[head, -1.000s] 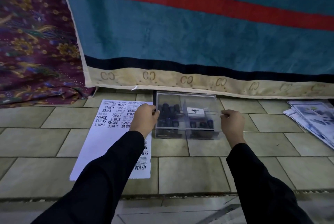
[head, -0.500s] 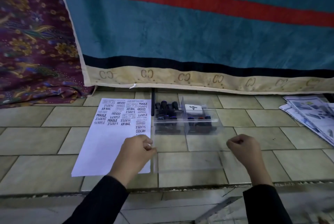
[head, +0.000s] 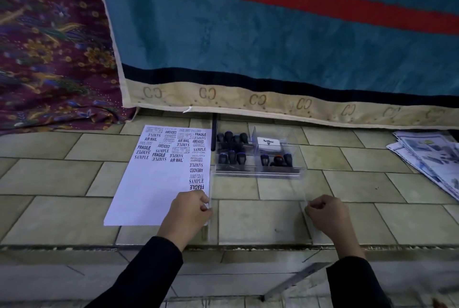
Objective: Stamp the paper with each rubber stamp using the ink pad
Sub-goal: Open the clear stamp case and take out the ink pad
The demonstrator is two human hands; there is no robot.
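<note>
A white paper (head: 154, 188) with many black stamp prints lies on the tiled floor. To its right stands an open clear plastic box (head: 258, 173) holding several dark-handled rubber stamps (head: 232, 148) and a white Artline ink pad (head: 269, 143). The box's transparent lid (head: 258, 218) lies in front of the box, near me. My left hand (head: 191, 210) pinches the lid's left edge. My right hand (head: 325, 213) pinches its right edge.
A teal blanket with a red stripe (head: 273, 34) hangs behind the box. Purple floral cloth (head: 49, 46) lies at the back left. Printed papers (head: 427, 156) are stacked at the right. A floor step edge (head: 223, 248) runs just in front of the lid.
Both hands lifted the clear lid off the box and brought it toward me, down onto the floor in front of the box. The stamps and ink pad are now uncovered.
</note>
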